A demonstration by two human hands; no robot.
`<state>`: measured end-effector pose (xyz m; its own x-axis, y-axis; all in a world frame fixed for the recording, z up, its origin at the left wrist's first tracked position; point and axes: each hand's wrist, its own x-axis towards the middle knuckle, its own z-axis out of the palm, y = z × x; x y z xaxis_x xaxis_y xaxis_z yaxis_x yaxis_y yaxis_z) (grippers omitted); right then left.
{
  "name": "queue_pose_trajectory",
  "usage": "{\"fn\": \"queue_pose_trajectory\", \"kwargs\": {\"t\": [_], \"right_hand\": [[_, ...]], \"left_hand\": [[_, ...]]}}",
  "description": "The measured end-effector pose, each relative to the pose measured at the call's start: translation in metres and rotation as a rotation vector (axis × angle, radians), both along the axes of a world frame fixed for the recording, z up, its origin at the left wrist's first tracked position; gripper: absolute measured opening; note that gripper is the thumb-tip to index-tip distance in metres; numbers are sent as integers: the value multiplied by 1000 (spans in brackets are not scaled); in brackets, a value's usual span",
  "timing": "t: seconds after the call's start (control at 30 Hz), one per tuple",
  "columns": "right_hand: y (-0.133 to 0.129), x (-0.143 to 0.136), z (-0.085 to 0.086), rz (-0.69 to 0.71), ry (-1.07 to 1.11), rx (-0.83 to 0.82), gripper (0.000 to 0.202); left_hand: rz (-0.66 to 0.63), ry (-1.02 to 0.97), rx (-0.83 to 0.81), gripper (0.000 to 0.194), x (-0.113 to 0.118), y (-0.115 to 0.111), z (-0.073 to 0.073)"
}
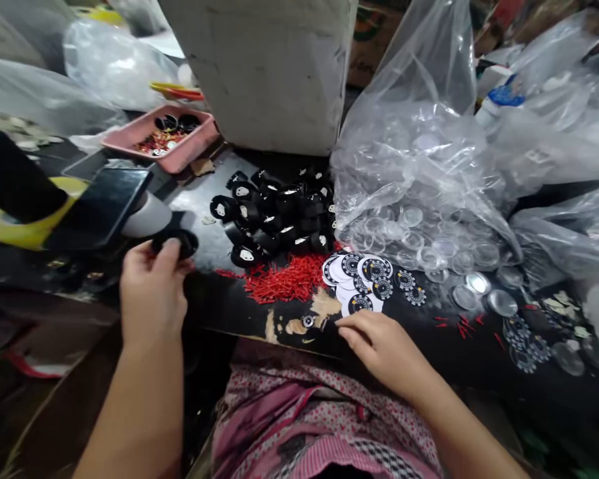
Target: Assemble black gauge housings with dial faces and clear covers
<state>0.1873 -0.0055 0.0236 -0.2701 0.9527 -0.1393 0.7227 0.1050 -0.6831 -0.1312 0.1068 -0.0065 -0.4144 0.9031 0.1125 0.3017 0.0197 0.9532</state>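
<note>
Fingers of my left hand (154, 286) are wrapped on a round black case (187, 243) at the left of the dark table. My right hand (372, 339) is at the table's front edge, its fingertips bent together beside a small dark piece; what they hold, if anything, is too small to tell. Just left of it lies a small round part (308, 321). Between the hands are a heap of black cases (279, 213), a pile of red sticks (287, 278) and a stack of printed dials (352, 269).
A large plastic bag (419, 153) with clear discs (444, 243) spilling out stands at the right. Behind the heap is a grey box (269, 73). A pink tray (180, 156) and a phone-like dark slab (102, 203) are at the left. Loose metal rings (502, 303) lie at the right.
</note>
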Motion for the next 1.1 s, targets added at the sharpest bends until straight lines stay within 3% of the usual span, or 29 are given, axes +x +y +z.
{"fn": "queue_pose_trajectory", "kwargs": {"t": [0.1,0.13,0.2,0.33,0.43,0.63,0.8,0.87,0.97,1.03,1.1], "right_hand": [[1,8,-3,-115,-136,60,29],[3,10,-4,-139,-201,83,36],[10,12,-9,-137,-285,103,45],[28,14,-14,-128,-256,101,42],[34,18,-13,-127,-213,97,44],[33,18,-8,-173,-179,53,38],[35,21,-11,-190,-171,103,37],[35,23,-12,-212,-87,109,28],[32,23,-11,-390,127,98,12],[28,19,-8,-491,269,89,11],[24,13,-5,-488,373,47,12]], "left_hand": [[-14,-296,-35,15,25,-42,8],[-76,-529,-110,17,40,-58,10],[-193,-667,-251,24,75,-84,12],[-317,-980,-457,35,129,-110,13],[-340,-1029,-489,38,138,-112,13],[-344,-1125,-518,33,135,-114,15],[-342,-1208,-529,28,150,-111,17],[-328,-1235,-501,28,159,-107,17],[-320,-1269,-458,25,170,-101,17],[-339,-1271,-407,23,172,-99,17],[-354,-1241,-361,24,169,-99,18]]}}
